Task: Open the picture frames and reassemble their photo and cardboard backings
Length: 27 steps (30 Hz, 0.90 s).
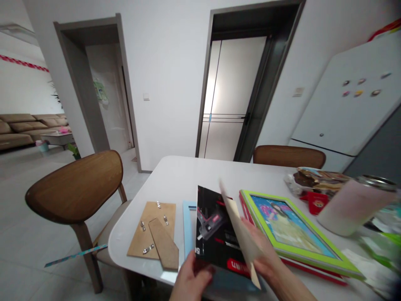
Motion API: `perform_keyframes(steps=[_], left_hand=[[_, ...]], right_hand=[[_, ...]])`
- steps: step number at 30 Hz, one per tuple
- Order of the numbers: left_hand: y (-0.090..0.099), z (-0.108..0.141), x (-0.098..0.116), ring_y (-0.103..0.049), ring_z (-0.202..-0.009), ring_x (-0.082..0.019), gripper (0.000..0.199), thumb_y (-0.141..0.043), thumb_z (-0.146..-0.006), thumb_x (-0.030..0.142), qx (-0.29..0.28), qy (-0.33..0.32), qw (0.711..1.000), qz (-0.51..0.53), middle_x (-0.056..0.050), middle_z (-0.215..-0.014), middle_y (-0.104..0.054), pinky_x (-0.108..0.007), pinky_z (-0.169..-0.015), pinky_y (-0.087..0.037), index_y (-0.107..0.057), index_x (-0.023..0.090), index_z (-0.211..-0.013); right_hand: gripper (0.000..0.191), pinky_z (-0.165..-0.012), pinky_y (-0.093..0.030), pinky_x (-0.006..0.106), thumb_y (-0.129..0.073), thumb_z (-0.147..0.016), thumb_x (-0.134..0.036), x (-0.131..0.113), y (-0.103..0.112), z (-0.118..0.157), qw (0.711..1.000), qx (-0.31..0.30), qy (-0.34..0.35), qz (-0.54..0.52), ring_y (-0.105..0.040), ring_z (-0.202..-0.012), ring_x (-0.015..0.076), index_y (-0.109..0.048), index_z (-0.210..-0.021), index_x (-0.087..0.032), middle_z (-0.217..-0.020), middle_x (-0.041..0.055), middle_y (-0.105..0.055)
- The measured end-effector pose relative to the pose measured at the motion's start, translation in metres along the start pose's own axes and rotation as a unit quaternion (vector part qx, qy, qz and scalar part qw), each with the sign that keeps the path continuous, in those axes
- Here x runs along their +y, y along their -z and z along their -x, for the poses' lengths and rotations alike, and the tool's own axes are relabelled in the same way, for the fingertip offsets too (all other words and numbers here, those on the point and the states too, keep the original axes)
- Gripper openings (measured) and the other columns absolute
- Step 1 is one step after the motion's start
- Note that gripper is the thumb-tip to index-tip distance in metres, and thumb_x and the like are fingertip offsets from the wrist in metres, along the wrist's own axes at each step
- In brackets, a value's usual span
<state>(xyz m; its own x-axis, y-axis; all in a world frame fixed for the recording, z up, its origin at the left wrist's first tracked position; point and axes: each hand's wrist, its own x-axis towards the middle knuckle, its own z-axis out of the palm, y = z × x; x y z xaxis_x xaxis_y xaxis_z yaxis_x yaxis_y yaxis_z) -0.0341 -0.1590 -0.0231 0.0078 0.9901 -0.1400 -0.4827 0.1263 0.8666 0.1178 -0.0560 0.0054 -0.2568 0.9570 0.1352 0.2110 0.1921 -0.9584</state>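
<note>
My left hand [194, 276] is closed on the lower left corner of a black printed card [216, 234] with red labels and a picture of a tool. On the card's right side, my right hand [263, 251] grips a thin beige sheet [242, 238], tilted up and blurred at its top. Under the card lies a light blue picture frame [188, 230], mostly covered. To its left rests a brown backing board [136, 244] with several metal clips and a stand leg [164, 244].
A green picture frame [313, 246] holding a picture of a figure in a dress lies on red-edged items at right. Beyond it are a pinkish canister [354, 205], a red packet [316, 202] and plastic wrapping. A wooden chair [78, 188] stands left of the white table [178, 175].
</note>
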Motion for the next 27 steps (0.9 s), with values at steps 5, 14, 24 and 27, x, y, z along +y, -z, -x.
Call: perform_keyframes(steps=[5,14,24,27], left_hand=[[0.023,-0.001,0.021,-0.049,-0.101,-0.021,0.035,-0.051,-0.072,0.022,0.114,-0.129,0.955,-0.24,-0.011,-0.11,-0.051,-0.033,-0.088,-0.036,-0.045,0.014,-0.105],[0.021,-0.004,0.007,-0.039,-0.112,-0.024,0.037,-0.05,-0.068,0.014,-0.003,-0.21,0.823,-0.527,-0.013,-0.119,-0.045,-0.041,-0.095,-0.031,-0.048,0.013,-0.105],[0.015,-0.002,0.015,-0.038,-0.113,-0.026,0.031,-0.058,-0.064,0.017,-0.033,-0.197,0.767,-0.61,-0.014,-0.117,-0.047,-0.041,-0.095,-0.032,-0.053,0.013,-0.095],[0.01,-0.001,0.021,-0.036,-0.114,-0.029,0.027,-0.058,-0.067,0.021,-0.048,-0.186,0.744,-0.64,-0.014,-0.117,-0.048,-0.044,-0.095,-0.032,-0.054,0.013,-0.092]], right_hand=[[0.029,-0.049,-0.047,0.027,-0.04,-0.074,-0.028,0.007,0.013,-0.015,0.995,0.043,-0.075,0.059,-0.062,-0.053,0.0181,-0.062,-0.088,-0.015,-0.061,0.0049,-0.067],[0.035,-0.058,-0.044,0.024,-0.038,-0.07,-0.026,0.021,-0.005,-0.031,0.975,0.044,-0.068,0.209,-0.062,-0.068,0.0188,-0.063,-0.091,-0.013,-0.077,0.0073,-0.068],[0.033,-0.066,-0.039,0.029,-0.038,-0.076,-0.033,0.021,-0.008,-0.029,0.916,0.048,-0.038,0.397,-0.059,-0.079,0.0229,-0.061,-0.089,-0.013,-0.083,0.0123,-0.065],[0.038,-0.061,-0.038,0.033,-0.04,-0.074,-0.045,0.017,-0.012,-0.023,0.891,0.051,-0.033,0.449,-0.058,-0.074,0.0274,-0.06,-0.087,-0.015,-0.079,0.013,-0.062]])
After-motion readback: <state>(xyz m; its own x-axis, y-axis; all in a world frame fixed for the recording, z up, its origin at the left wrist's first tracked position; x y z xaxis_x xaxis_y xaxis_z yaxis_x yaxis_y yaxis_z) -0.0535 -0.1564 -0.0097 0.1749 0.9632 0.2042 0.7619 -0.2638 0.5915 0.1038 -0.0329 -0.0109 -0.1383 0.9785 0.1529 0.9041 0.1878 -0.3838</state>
